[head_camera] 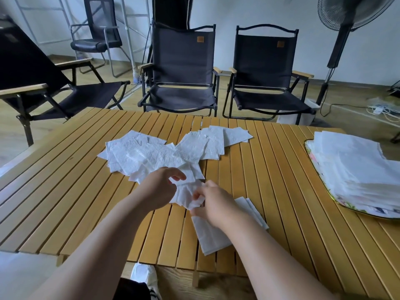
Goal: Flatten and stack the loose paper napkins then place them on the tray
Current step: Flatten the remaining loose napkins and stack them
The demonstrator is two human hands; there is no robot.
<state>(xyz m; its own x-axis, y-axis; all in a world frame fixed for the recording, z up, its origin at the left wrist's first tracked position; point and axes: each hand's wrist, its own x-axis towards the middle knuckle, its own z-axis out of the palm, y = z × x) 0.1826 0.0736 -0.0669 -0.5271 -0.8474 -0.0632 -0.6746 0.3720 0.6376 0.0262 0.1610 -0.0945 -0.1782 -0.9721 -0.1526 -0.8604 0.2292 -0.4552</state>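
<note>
Paper napkin [186,194] — thin, limp, near weightless, probably easy to tear, best taken at opposite edges — pinched by left hand [160,189] and right hand [214,204] close together over the table [281,169], beside the loose pile [155,154], well apart from the tray [308,148].

Bare, office-like room fitted with camping furniture.
Black folding chairs [183,61] stand by a slatted wooden desk [270,169]; behind are a mesh office chair [97,29], a pedestal fan [346,22], white walls [227,11], and a power strip [377,109] on the wood-look floor [346,94].
</note>
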